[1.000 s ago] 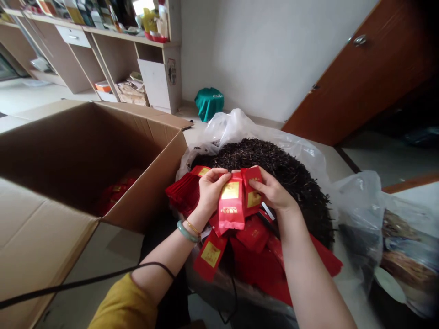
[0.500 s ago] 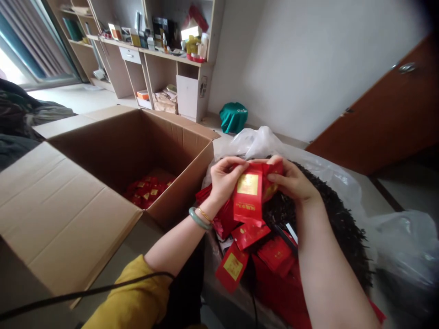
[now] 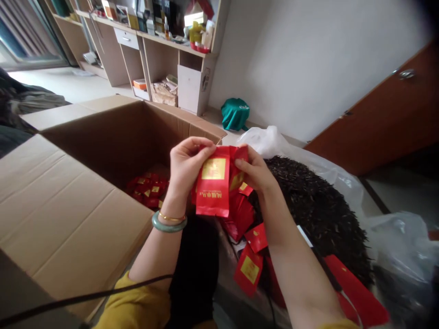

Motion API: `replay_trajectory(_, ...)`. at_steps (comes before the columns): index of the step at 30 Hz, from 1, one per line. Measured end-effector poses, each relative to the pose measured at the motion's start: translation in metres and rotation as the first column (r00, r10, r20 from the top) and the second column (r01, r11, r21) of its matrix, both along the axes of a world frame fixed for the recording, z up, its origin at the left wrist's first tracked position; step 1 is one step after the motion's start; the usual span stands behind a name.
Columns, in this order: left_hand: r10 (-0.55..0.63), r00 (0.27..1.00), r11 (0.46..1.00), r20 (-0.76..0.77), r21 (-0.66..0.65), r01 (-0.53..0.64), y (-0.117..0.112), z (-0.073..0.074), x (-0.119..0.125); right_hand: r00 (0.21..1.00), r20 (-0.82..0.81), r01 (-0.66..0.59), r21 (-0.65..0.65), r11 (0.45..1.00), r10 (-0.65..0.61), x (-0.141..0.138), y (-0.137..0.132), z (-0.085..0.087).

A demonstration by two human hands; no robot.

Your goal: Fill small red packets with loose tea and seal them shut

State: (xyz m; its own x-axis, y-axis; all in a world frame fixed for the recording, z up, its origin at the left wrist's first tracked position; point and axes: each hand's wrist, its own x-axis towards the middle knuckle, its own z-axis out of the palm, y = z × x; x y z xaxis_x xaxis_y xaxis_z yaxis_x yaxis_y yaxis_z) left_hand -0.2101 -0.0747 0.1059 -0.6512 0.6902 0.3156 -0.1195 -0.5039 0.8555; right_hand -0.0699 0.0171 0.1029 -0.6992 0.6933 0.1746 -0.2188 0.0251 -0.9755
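My left hand (image 3: 187,167) is closed, its thumb and fingers pinching the top left corner of a red tea packet (image 3: 213,194) with a gold label. My right hand (image 3: 257,170) is closed too, gripping a second red packet (image 3: 236,176) that overlaps the first at its right side. Both packets are held up between the box and the tea heap. Below my hands, several red packets (image 3: 249,269) lie at the edge of a heap of dark dried tea leaves (image 3: 305,205). More red packets (image 3: 147,189) lie inside the open cardboard box (image 3: 99,132).
White plastic sheeting (image 3: 343,178) spreads under the tea heap. A dark stick-like tool (image 3: 325,269) with a pale tip lies by my right forearm. A black cable (image 3: 85,297) crosses my left sleeve. Behind stand a shelf unit (image 3: 188,91), a green cloth-covered object (image 3: 235,114) and a brown door (image 3: 377,109).
Both hands have moved left with the red packets, away from the tea heap and nearer the box. The front packet now hangs flatter, with its label facing me. The camera view has shifted slightly.
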Motion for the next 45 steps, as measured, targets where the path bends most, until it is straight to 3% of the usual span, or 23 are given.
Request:
replay_trajectory(4,0.263,0.955,0.96,-0.136,-0.061,-0.273,-0.007,-0.005,-0.056,0.989,-0.068,-0.133,0.008,0.991,0.134,-0.075,0.005,-0.011)
replay_trajectory(6,0.426,0.88,0.889,-0.212,-0.086,-0.451,-0.008,-0.012,-0.079,0.983,-0.068,-0.171,-0.002,0.985,0.17,-0.11,0.007,-0.019)
replay_trajectory(7,0.53,0.809,0.82,-0.252,-0.089,-0.565,-0.009,-0.015,-0.088,0.983,-0.05,-0.175,-0.008,0.985,0.174,-0.126,0.009,-0.023)
replay_trajectory(8,0.652,0.698,0.712,-0.297,-0.078,-0.698,-0.01,-0.018,-0.094,0.986,-0.016,-0.166,-0.02,0.986,0.165,-0.138,0.012,-0.027)
replay_trajectory(10,0.763,0.491,0.502,-0.421,-0.093,-0.86,-0.012,-0.021,-0.099,0.989,0.116,-0.089,-0.048,0.995,0.094,-0.15,0.018,-0.031)
replay_trajectory(11,0.781,0.423,0.434,-0.459,-0.087,-0.897,-0.014,-0.021,-0.098,0.986,0.165,-0.022,-0.037,0.999,0.027,-0.148,0.022,-0.031)
replay_trajectory(12,0.787,0.379,0.409,-0.487,-0.048,-0.911,-0.015,-0.02,-0.094,0.981,0.192,0.025,-0.012,1.0,-0.022,-0.141,0.024,-0.028)
replay_trajectory(13,0.785,0.362,0.42,-0.502,0.002,-0.908,-0.016,-0.018,-0.087,0.98,0.192,0.044,0.014,0.999,-0.045,-0.128,0.026,-0.024)
replay_trajectory(15,0.752,0.42,0.544,-0.508,0.118,-0.831,-0.015,-0.016,-0.064,0.984,0.172,0.028,0.062,0.998,-0.038,-0.086,0.025,-0.011)
replay_trajectory(17,0.619,0.649,0.759,-0.442,0.125,-0.639,-0.01,-0.018,-0.03,0.983,0.173,0.046,0.09,0.995,-0.061,-0.031,0.016,0.002)
replay_trajectory(19,0.25,0.884,0.964,-0.394,0.012,-0.267,-0.002,-0.026,0.01,0.963,0.236,0.101,0.12,0.988,-0.127,0.029,0.0,0.006)
replay_trajectory(20,0.045,0.911,0.995,-0.409,-0.062,-0.077,0.004,-0.033,0.031,0.943,0.29,0.122,0.148,0.981,-0.161,0.057,-0.01,0.003)
replay_trajectory(21,-0.144,0.885,0.985,-0.442,-0.145,0.087,0.009,-0.041,0.052,0.915,0.351,0.137,0.188,0.973,-0.197,0.084,-0.022,-0.004)
replay_trajectory(22,-0.311,0.803,0.947,-0.508,-0.239,0.215,0.015,-0.049,0.071,0.876,0.426,0.135,0.235,0.963,-0.227,0.107,-0.033,-0.013)
replay_trajectory(24,-0.495,0.569,0.866,-0.657,-0.423,0.265,0.027,-0.064,0.103,0.744,0.595,0.075,0.379,0.923,-0.304,0.146,-0.055,-0.04)
replay_trajectory(26,-0.544,0.379,0.827,-0.748,-0.554,0.095,0.04,-0.075,0.125,0.628,0.676,-0.034,0.519,0.854,-0.386,0.172,-0.072,-0.069)
replay_trajectory(30,-0.59,0.195,0.728,-0.783,-0.621,-0.291,0.068,-0.087,0.144,0.489,0.711,-0.245,0.668,0.703,-0.505,0.194,-0.078,-0.111)
replay_trajectory(33,-0.672,0.143,0.637,-0.727,-0.666,-0.388,0.088,-0.094,0.147,0.445,0.72,-0.343,0.686,0.641,-0.533,0.192,-0.064,-0.121)
replay_trajectory(38,-0.652,0.119,0.651,-0.749,-0.633,-0.419,0.104,-0.1,0.146,0.484,0.699,-0.348,0.706,0.617,-0.527,0.194,-0.04,-0.118)
replay_trajectory(40,-0.634,0.098,0.676,-0.767,-0.611,-0.411,0.103,-0.098,0.145,0.565,0.624,-0.195,0.737,0.647,-0.54,0.203,-0.035,-0.115)
replay_trajectory(42,-0.592,0.102,0.717,-0.8,-0.58,-0.386,0.101,-0.094,0.146,0.664,0.481,0.082,0.715,0.694,-0.573,0.215,-0.032,-0.112)
replay_trajectory(43,-0.551,0.121,0.752,-0.826,-0.554,-0.358,0.098,-0.091,0.147,0.699,0.398,0.243,0.649,0.721,-0.594,0.22,-0.031,-0.11)
replay_trajectory(45,-0.39,0.244,0.863,-0.888,-0.445,-0.239,0.093,-0.085,0.154,0.732,0.254,0.518,0.397,0.758,-0.633,0.226,-0.03,-0.108)
